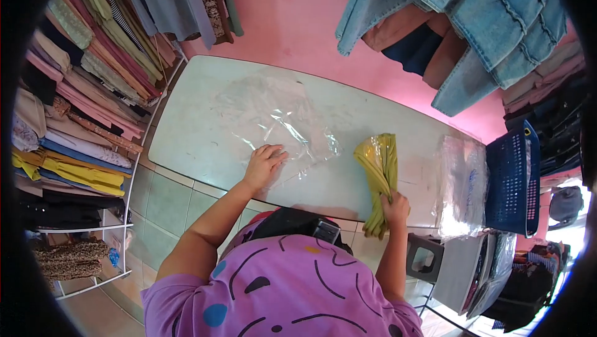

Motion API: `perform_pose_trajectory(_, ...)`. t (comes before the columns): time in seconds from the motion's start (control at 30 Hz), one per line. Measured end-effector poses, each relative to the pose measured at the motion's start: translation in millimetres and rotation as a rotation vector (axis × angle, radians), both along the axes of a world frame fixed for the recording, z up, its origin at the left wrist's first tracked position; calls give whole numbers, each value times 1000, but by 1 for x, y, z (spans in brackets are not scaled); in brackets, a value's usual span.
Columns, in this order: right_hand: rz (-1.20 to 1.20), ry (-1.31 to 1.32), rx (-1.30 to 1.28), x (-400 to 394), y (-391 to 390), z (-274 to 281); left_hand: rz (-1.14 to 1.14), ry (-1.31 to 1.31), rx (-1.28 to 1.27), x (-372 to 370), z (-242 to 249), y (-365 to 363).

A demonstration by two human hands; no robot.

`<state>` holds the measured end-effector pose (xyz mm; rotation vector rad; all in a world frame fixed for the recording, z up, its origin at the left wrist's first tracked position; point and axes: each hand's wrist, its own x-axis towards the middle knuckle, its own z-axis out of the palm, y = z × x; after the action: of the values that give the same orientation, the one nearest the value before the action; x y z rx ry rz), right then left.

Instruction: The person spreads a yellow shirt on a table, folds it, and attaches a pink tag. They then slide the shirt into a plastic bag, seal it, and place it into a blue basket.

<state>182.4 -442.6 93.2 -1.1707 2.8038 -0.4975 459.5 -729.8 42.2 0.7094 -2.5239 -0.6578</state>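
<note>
A clear plastic bag (280, 125) lies flat and creased on the white table (186, 119). My left hand (266, 164) rests at its near edge, fingers spread a little. To the right, my right hand (396, 207) is closed around the lower part of a bunched olive-green cloth (376, 169). The cloth's upper end lies on the tabletop, and its lower end hangs past the table's near edge.
A stack of clear plastic bags (460, 181) lies at the table's right end beside a blue basket (513, 178). Clothes racks (93, 107) stand at left. Denim garments (491, 19) hang at upper right. A grey stool (425, 258) is below right.
</note>
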Motion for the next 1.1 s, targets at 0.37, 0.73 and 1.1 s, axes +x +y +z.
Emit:
perform_pose_trajectory(0.37, 530, -248, -42, 49, -13, 54, -99, 205, 498, -12, 17, -37)
perform_pose_trajectory(0.73, 653, -169, 84, 72, -60, 46, -125, 207, 594, -10, 29, -28)
perform_pose_trajectory(1.1, 524, -106, 216, 87, -89, 36, -151, 189, 586, -7, 44, -15)
